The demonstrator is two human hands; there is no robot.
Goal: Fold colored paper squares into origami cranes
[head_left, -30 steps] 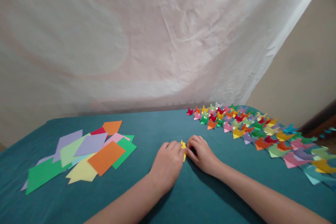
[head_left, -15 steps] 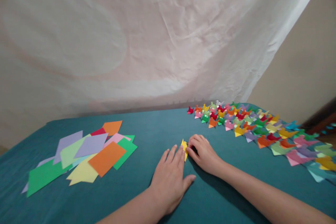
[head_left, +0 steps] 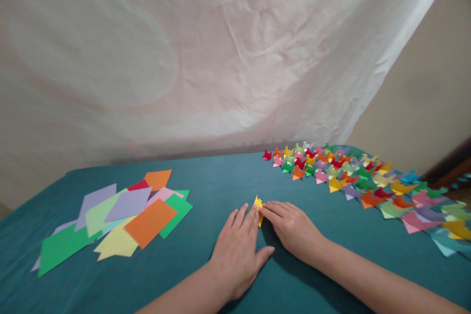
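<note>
A small yellow folded paper with a pointed top lies on the table in front of me. My left hand is flat, palm down, its index fingertip on the paper's left side and its thumb stretched out to the right. From the right, my right hand reaches the same paper, its fingers close together and the tips at the paper's right edge. Part of the paper is hidden under the fingertips of both hands.
Loose coloured paper sheets lie overlapping at the left. Rows of small folded paper birds in many colours stand along the right. A teal cloth covers the table, and a pale hanging sheet rises behind it.
My right hand has shifted slightly, its curled fingers straightening and coming over the paper's right edge. The left hand and the yellow paper have stayed in place.
</note>
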